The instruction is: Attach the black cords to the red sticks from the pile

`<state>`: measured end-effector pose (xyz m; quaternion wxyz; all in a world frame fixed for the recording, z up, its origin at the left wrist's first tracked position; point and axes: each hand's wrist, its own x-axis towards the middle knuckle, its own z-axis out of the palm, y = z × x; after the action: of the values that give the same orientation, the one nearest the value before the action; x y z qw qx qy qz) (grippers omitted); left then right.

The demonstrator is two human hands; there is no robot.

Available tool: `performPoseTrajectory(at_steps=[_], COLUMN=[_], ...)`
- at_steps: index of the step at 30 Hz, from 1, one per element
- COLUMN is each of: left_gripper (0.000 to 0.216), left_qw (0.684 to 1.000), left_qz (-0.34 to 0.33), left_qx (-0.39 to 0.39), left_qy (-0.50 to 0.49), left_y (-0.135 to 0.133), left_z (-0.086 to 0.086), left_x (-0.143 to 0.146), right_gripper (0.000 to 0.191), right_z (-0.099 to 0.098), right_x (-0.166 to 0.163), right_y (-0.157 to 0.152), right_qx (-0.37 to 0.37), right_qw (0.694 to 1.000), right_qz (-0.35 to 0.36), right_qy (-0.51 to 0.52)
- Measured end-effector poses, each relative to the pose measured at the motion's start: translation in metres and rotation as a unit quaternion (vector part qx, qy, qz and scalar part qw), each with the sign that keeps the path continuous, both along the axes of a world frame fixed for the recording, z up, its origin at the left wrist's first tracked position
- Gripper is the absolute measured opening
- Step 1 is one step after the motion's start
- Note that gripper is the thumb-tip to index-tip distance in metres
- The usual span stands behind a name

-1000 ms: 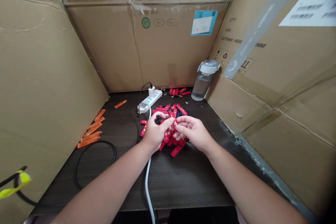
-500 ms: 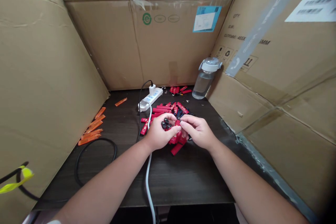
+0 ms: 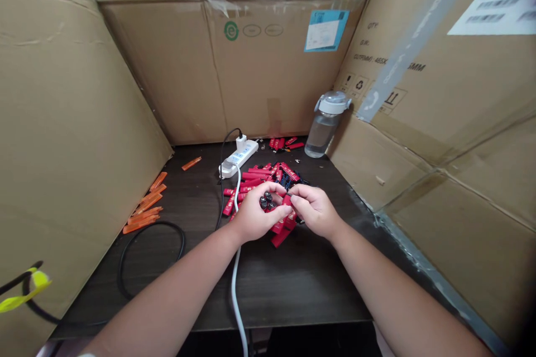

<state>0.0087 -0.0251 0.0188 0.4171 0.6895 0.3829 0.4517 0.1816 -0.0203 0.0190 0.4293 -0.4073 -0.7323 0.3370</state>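
Observation:
My left hand [image 3: 260, 211] is curled over the pile, with several small black round-ended parts [image 3: 266, 199] held in its palm. Its thumb and forefinger reach toward a red flat stick with gold print [image 3: 286, 201]; whether they touch it, I cannot tell. My right hand [image 3: 315, 209] is closed in a pinch beside that stick, on a small dark bit largely hidden by the fingers. Below and behind both hands lies a pile of similar red sticks [image 3: 256, 175], some with black ends. Thin dark blue wires [image 3: 286, 181] show among them.
A white power strip [image 3: 238, 159] with a plug stands behind the pile; its white cable [image 3: 235, 290] runs under my left forearm. A water bottle [image 3: 322, 131] is at the back right. Orange strips [image 3: 146, 203] and a black cable [image 3: 121, 268] lie left. Cardboard walls [image 3: 268, 78] enclose the table.
The fingertips of both hands have shifted slightly around the red stick, and more of its face shows between them. The whole view has moved a little; other objects stay put.

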Motion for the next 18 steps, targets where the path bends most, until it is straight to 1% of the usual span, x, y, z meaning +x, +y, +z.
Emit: performPoseTrajectory(at_steps=[3,5,9,13,15,18], left_gripper=[0.030,0.033,0.031,0.029,0.028,0.029], left_qw=[1.000,0.999,0.998,0.999,0.999,0.998], left_qz=[0.028,0.039,0.064,0.046,0.032,0.021], left_qx=[-0.008,-0.007,-0.002,-0.011,-0.023,-0.034], left_qy=[0.000,0.008,0.019,-0.009,-0.032,-0.057], left_y=[0.000,0.000,0.003,0.004,0.004,0.001], left_z=[-0.001,-0.002,-0.006,-0.010,-0.010,-0.009], left_x=[0.005,0.007,0.007,0.007,0.008,0.011], right_gripper=[0.018,0.018,0.021,0.023,0.025,0.027], right_z=[-0.002,-0.004,-0.007,-0.009,-0.011,-0.013], right_x=[0.000,-0.001,-0.003,-0.004,-0.004,-0.005], right_y=[0.002,0.003,0.006,0.007,0.007,0.006], right_qx=[0.029,0.036,0.038,0.110,0.142,0.171], right_qw=[0.998,0.996,0.996,0.990,0.985,0.979], right_qz=[-0.058,-0.077,-0.059,-0.039,-0.044,-0.068], right_qy=[-0.009,-0.022,-0.050,-0.081,-0.087,-0.083])
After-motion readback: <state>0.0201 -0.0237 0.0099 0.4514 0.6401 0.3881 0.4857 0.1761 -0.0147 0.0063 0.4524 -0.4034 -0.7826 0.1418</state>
